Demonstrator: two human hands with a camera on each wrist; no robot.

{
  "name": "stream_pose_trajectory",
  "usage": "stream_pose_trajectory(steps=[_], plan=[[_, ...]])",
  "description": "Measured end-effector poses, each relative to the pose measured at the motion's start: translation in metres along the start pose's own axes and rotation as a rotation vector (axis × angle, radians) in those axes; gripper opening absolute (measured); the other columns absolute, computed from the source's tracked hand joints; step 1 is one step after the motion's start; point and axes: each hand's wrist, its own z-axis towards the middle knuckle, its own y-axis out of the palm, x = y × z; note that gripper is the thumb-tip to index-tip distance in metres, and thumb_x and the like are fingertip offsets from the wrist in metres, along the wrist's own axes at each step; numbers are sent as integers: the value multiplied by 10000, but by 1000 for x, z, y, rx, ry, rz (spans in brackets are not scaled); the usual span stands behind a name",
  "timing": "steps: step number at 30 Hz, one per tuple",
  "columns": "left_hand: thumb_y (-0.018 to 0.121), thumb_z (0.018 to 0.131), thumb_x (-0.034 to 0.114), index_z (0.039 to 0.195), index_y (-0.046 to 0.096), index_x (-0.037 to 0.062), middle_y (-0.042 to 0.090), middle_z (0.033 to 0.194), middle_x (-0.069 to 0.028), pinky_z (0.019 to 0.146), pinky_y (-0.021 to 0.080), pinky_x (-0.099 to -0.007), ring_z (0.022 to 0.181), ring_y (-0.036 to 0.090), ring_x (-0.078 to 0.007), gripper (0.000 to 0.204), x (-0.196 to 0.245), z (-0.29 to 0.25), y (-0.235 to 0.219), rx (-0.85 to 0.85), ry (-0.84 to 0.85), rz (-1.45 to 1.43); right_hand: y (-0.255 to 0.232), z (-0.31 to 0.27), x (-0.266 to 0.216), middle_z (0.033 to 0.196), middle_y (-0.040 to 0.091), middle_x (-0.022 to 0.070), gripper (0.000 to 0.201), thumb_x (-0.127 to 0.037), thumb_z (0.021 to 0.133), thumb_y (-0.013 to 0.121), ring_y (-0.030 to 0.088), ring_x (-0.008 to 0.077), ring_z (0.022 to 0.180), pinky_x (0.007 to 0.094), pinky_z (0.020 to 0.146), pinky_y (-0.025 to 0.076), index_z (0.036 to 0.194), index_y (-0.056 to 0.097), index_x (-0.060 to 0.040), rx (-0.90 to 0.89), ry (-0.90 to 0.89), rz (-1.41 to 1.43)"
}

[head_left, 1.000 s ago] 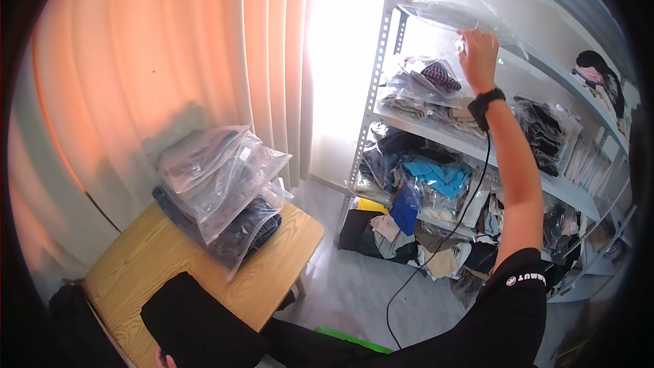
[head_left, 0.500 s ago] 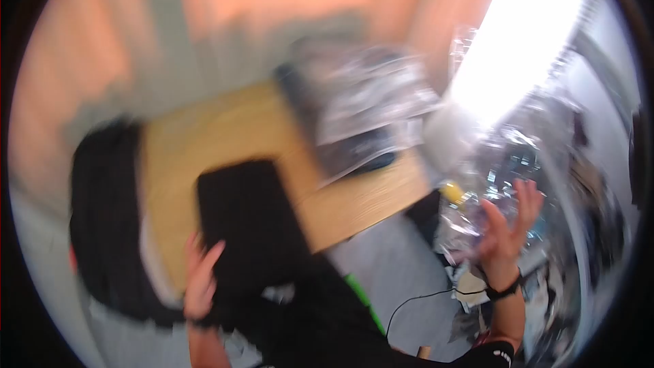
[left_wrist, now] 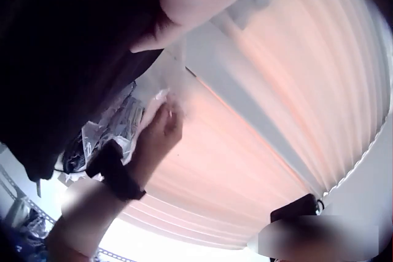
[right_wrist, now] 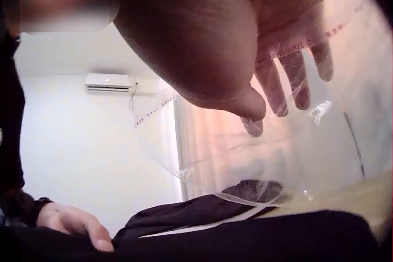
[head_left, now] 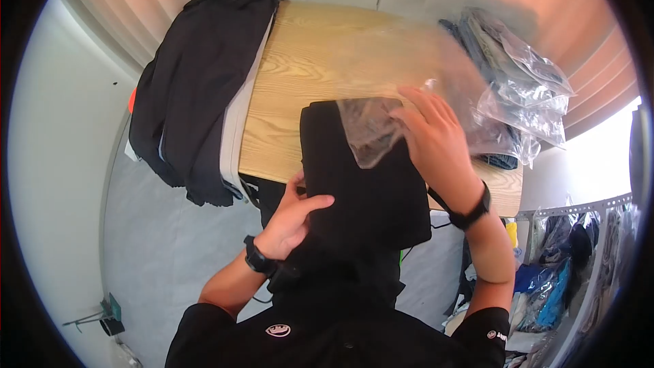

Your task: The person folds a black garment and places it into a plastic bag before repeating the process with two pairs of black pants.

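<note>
From the head view, the left hand (head_left: 294, 215) grips the folded black garment's (head_left: 361, 177) near edge, steadying it on the tabletop (head_left: 320, 48). The right hand (head_left: 432, 140) lies flat, fingers straight, pressing the clear plastic bag (head_left: 409, 105) over the garment's far end. In the right wrist view, spread fingers (right_wrist: 291, 84) show through the bag's film.

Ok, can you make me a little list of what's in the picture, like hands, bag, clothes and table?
left hand: grips the near edge of the folded black garment
right hand: lies on the clear plastic bag, fingers spread
clear plastic bag: empty, lying across the far end of the black garment and onto the table
table: light wood
pile of bagged clothes: at the table's right end
dark clothes: draped over the table's left end
</note>
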Motion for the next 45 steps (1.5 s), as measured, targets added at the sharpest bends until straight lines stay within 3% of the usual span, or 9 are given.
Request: stream_pose_trajectory(steps=[5, 12, 17, 20, 24, 28, 35, 40, 45], plan=[[698, 885, 82, 1303, 544, 10, 617, 1269, -106, 1003, 495, -378, 1162, 607, -231, 451, -13, -17, -19, -16, -98, -122, 69, 1, 15, 1423, 486, 201, 497, -42, 844, 665, 446, 379, 1340, 440, 1107, 391, 1326, 546, -49, -142, 0, -13], [703, 785, 41, 1411, 479, -3, 591, 1343, -132, 1061, 437, -405, 1217, 576, -259, 667, -23, -28, -46, -132, -48, 144, 59, -113, -22, 1522, 380, 181, 788, -130, 867, 765, 368, 295, 1428, 408, 1140, 341, 1504, 316, -9, -92, 858, 1135], [753, 731, 18, 1277, 596, -1, 672, 1191, -84, 992, 469, -354, 1097, 633, -213, 569, -16, -46, -59, -336, -15, 195, 33, -155, -58, 1518, 412, 126, 880, -113, 816, 820, 406, 226, 1391, 413, 1128, 358, 1524, 308, -2, -189, 1055, 1664], [778, 750, 92, 1168, 649, -3, 681, 1124, -64, 928, 478, -351, 1041, 635, -193, 448, -51, -20, -116, -816, 38, 355, 29, -205, -53, 1475, 478, 114, 937, -135, 743, 887, 436, 230, 1363, 399, 1152, 329, 1496, 355, 31, -433, 794, 1734], [801, 765, 211, 1093, 664, -23, 674, 981, -64, 825, 479, -315, 889, 626, -186, 426, -33, 0, -78, -1135, 262, 393, 65, -292, -62, 1356, 582, 173, 706, -250, 798, 835, 549, 270, 1265, 404, 1087, 417, 1380, 537, 17, -235, 453, 1854], [781, 791, 240, 1159, 629, -40, 684, 1007, -96, 815, 482, -315, 911, 622, -189, 487, -19, 1, -31, -1175, -224, 242, 69, -253, -66, 1260, 640, 210, 614, -327, 857, 761, 622, 318, 1177, 404, 1025, 473, 1313, 588, 45, -393, 60, 2062], [737, 837, 310, 1252, 573, -45, 685, 1053, -95, 823, 482, -313, 962, 603, -133, 570, -14, 7, 19, -1292, -144, 391, 58, -187, -79, 1196, 640, 223, 434, -219, 909, 684, 623, 351, 1133, 393, 965, 486, 1221, 584, 67, -78, -34, 2284], [702, 873, 263, 1284, 563, 7, 634, 1206, -143, 851, 510, -335, 997, 665, -260, 504, 2, 1, 42, -1299, 180, 682, 58, -170, -102, 1507, 414, 213, 626, -217, 941, 685, 388, 356, 1411, 488, 1109, 373, 1483, 375, -166, 297, 356, 1963], [625, 908, 100, 1396, 510, 107, 507, 1417, -164, 1073, 375, -557, 1255, 534, -373, 501, 7, -24, 76, -961, 1053, 1265, 9, -171, -107, 1549, 345, 197, 620, -337, 999, 568, 367, 319, 1425, 459, 1149, 340, 1533, 299, -170, -43, 821, 2069]])
